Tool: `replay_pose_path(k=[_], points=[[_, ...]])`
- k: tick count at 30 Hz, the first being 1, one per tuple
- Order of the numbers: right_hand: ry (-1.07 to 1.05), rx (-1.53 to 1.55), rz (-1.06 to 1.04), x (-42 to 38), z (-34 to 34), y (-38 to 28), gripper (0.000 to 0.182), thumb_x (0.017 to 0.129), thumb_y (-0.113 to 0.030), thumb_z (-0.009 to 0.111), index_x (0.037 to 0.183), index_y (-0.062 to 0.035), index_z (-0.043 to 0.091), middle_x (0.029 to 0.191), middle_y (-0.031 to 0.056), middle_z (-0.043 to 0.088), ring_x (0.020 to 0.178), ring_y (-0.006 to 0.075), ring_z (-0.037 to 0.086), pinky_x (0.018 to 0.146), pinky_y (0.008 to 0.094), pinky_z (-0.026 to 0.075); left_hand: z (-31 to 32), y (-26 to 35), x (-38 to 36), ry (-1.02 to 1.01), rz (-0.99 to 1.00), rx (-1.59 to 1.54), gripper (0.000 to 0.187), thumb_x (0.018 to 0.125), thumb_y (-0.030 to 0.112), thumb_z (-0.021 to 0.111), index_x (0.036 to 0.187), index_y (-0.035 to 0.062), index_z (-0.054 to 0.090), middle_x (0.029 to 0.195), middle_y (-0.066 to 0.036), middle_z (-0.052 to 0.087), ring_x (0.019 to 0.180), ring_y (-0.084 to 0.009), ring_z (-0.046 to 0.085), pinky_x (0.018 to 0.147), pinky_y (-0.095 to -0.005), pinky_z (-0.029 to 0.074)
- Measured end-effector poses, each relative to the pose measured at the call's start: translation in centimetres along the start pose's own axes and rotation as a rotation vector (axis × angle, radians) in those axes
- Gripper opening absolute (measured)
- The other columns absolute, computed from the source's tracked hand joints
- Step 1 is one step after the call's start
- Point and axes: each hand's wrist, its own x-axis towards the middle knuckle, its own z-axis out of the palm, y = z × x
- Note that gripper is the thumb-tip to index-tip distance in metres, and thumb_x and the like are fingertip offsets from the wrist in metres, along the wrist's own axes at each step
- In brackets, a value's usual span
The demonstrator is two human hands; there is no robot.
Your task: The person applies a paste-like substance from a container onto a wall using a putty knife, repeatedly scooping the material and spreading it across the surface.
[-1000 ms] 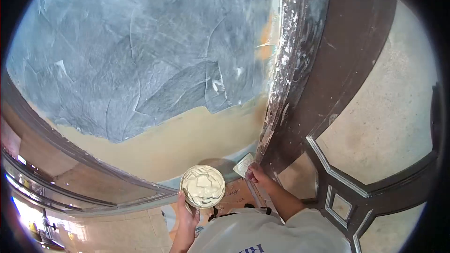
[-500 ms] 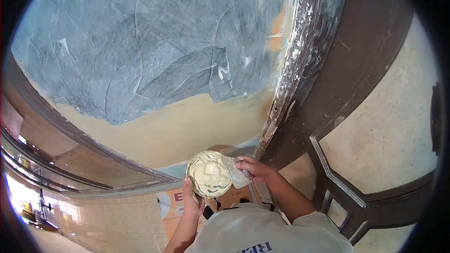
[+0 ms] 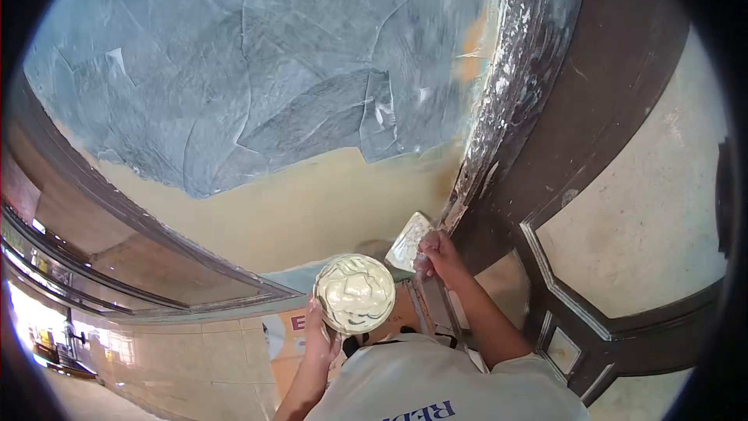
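Note:
A round tub of creamy pale-yellow putty (image 3: 354, 290) is held up in front of my body, and my left hand (image 3: 321, 337) grips it from the left side and below. In my right hand (image 3: 441, 256) is a putty knife (image 3: 411, 243), its broad blade smeared with white and pointing up and to the left. The blade is just right of the tub and apart from it. Ahead stands the wall (image 3: 312, 195), bare beige along its lower part, with a rough grey-blue coat (image 3: 257, 62) above.
On the right runs a dark brown frame (image 3: 530, 171) with flaking paint at its inner edge, beside pale panels. A window frame with a ledge (image 3: 156, 245) curves along the left. Orange printed cardboard (image 3: 284, 343) lies on the tiled floor below.
My right hand has moved the putty knife up and right, away from the tub's rim. The tub stays in my left hand. The view has shifted slightly.

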Motion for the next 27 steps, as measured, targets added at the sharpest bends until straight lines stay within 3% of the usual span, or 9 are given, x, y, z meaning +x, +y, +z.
replay_pose_path(k=[2,4,5,7,11,13,16,20,27], points=[[0.054,-0.023,-0.046,-1.5,1.0,-1.7,0.016,0.100,-0.017,0.058,0.109,-0.0138,0.045,0.095,0.0016,0.059,0.077,0.0108,0.063,0.060,0.0283,0.056,0.3,0.9,0.1,-0.010,0.025,0.013,0.057,0.102,0.038,0.046,0.149,0.0081,0.032,0.148,-0.012,0.044,0.135,-0.0259,0.046,0.112,-0.0409,0.039],[0.076,0.070,-0.322,-2.5,1.9,-2.5,0.024,0.096,-0.015,0.062,0.110,-0.0095,0.044,0.093,0.0024,0.059,0.082,0.0126,0.062,0.060,0.0314,0.053,0.8,1.8,0.3,0.018,0.072,0.070,0.058,0.103,0.038,0.045,0.150,0.0083,0.031,0.149,-0.012,0.041,0.137,-0.0258,0.043,0.112,-0.0419,0.039],[0.079,0.069,-0.325,-2.9,2.1,-2.8,0.024,0.096,-0.015,0.062,0.110,-0.0095,0.044,0.093,0.0024,0.059,0.082,0.0126,0.062,0.060,0.0314,0.053,1.0,2.4,0.3,0.014,0.071,0.070,0.058,0.103,0.038,0.045,0.150,0.0083,0.031,0.149,-0.012,0.041,0.137,-0.0258,0.043,0.112,-0.0419,0.039],[0.128,-0.107,-0.568,-3.9,2.8,-4.1,0.022,0.092,-0.007,0.063,0.109,-0.0070,0.049,0.094,0.0048,0.062,0.088,0.0166,0.065,0.067,0.0329,0.055,1.3,3.5,0.2,-0.006,0.094,0.084,0.060,0.102,0.038,0.048,0.150,0.0084,0.028,0.150,-0.011,0.038,0.138,-0.0245,0.039,0.114,-0.0402,0.036],[0.152,-0.551,-0.614,-8.4,6.1,-10.2,0.020,0.085,-0.002,0.066,0.103,-0.0040,0.057,0.099,0.0083,0.065,0.095,0.0262,0.066,0.079,0.0390,0.054,1.2,5.1,0.3,-0.035,0.125,0.119,0.062,0.102,0.040,0.047,0.151,0.0077,0.027,0.150,-0.011,0.037,0.138,-0.0242,0.038,0.114,-0.0393,0.035],[0.103,-0.833,-1.036,-8.9,7.7,-11.4,0.023,0.074,0.000,0.070,0.096,-0.0041,0.064,0.105,0.0105,0.065,0.102,0.0325,0.063,0.089,0.0419,0.051,0.2,5.3,0.7,-0.054,0.185,0.224,0.060,0.103,0.041,0.043,0.152,0.0107,0.024,0.148,-0.014,0.040,0.134,-0.0269,0.046,0.103,-0.0413,0.049],[0.122,-0.905,-1.186,-9.6,10.4,-12.4,0.029,0.064,-0.001,0.074,0.091,-0.0064,0.065,0.106,0.0089,0.067,0.101,0.0337,0.063,0.090,0.0451,0.051,-0.8,6.3,0.6,-0.082,0.171,0.259,0.058,0.104,0.039,0.041,0.152,0.0105,0.023,0.147,-0.015,0.039,0.131,-0.0267,0.049,0.097,-0.0394,0.053],[0.113,-0.983,-1.180,-9.9,12.5,-12.9,0.031,0.065,-0.003,0.076,0.094,-0.0076,0.066,0.108,0.0073,0.067,0.106,0.0310,0.062,0.089,0.0444,0.051,-1.4,7.3,0.5,-0.096,0.219,0.296,0.057,0.104,0.036,0.040,0.152,0.0090,0.023,0.147,-0.015,0.038,0.133,-0.0262,0.046,0.103,-0.0400,0.049],[0.188,-1.091,-1.229,-9.9,15.5,-12.4,0.032,0.064,-0.005,0.076,0.094,-0.0099,0.067,0.108,0.0046,0.065,0.107,0.0285,0.060,0.091,0.0430,0.049,-0.3,9.6,-0.2,-0.124,0.337,0.421,0.061,0.105,0.042,0.037,0.149,0.0003,0.027,0.147,-0.017,0.039,0.136,-0.0259,0.039,0.114,-0.0390,0.031]])
